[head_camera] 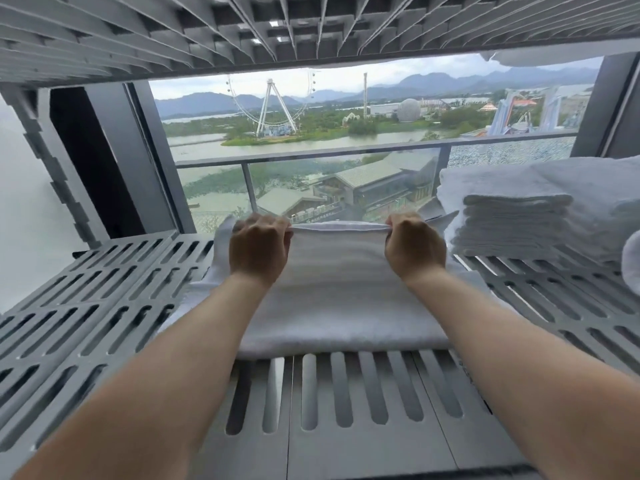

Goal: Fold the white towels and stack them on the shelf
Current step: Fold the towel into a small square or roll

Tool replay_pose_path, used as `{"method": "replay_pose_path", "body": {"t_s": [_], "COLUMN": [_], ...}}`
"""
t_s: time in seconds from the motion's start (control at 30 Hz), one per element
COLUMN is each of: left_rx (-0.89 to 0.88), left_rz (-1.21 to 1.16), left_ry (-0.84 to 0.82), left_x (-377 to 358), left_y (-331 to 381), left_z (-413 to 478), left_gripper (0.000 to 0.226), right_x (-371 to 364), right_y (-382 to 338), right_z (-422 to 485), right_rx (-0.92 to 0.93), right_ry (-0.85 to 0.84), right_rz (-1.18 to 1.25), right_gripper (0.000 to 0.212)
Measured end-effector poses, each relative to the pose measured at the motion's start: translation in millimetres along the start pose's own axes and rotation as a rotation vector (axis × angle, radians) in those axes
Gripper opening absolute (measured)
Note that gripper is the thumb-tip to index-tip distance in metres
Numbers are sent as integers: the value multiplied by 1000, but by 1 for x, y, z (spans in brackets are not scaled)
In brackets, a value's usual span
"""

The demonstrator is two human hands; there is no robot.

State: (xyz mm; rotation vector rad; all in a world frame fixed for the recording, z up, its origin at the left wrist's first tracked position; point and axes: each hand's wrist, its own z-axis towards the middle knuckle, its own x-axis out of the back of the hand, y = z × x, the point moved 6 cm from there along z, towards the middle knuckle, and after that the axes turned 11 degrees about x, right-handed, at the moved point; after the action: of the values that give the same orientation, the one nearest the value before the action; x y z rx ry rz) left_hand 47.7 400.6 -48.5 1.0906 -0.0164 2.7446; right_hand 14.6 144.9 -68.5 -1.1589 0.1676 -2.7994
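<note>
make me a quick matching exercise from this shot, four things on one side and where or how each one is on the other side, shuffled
Things:
1. middle towel
2. stack of folded towels
3. shelf
4. left hand

States:
a. grey, with long slots
b. pinches the far edge of the middle towel
c. sits at the right, touched by neither hand
d. lies white across the shelf's middle

Pairs: 1-d, 2-c, 3-a, 4-b
</note>
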Motion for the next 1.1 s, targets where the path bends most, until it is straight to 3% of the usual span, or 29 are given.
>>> {"method": "replay_pose_path", "body": {"t_s": [0.2,0.4,0.6,0.8,0.97,1.1], "left_rx": [-40,-70,74,96,146,88], "left_rz": [47,88,168,125,75,13], "left_ry": [-21,-67,-297,-218,-245,-252], "left_x": [37,67,72,89,85,80], "left_y": [-1,5,7,7,-1,3], "left_z": [-44,-92,-125,-143,-151,-149], "left_gripper": [26,23,24,9,10,13], "right_x": [40,58,78,95,105,107], "right_y": [-12,-15,-20,-25,-29,-25], "right_z": [-49,-91,-130,-149,-155,-157], "right_rx": [30,45,108,118,223,326], "right_ry": [35,-46,-76,-76,-78,-28], "right_rz": [14,27,-60,-128,-307,-373], "right_gripper": [17,16,15,14,9,7]}}
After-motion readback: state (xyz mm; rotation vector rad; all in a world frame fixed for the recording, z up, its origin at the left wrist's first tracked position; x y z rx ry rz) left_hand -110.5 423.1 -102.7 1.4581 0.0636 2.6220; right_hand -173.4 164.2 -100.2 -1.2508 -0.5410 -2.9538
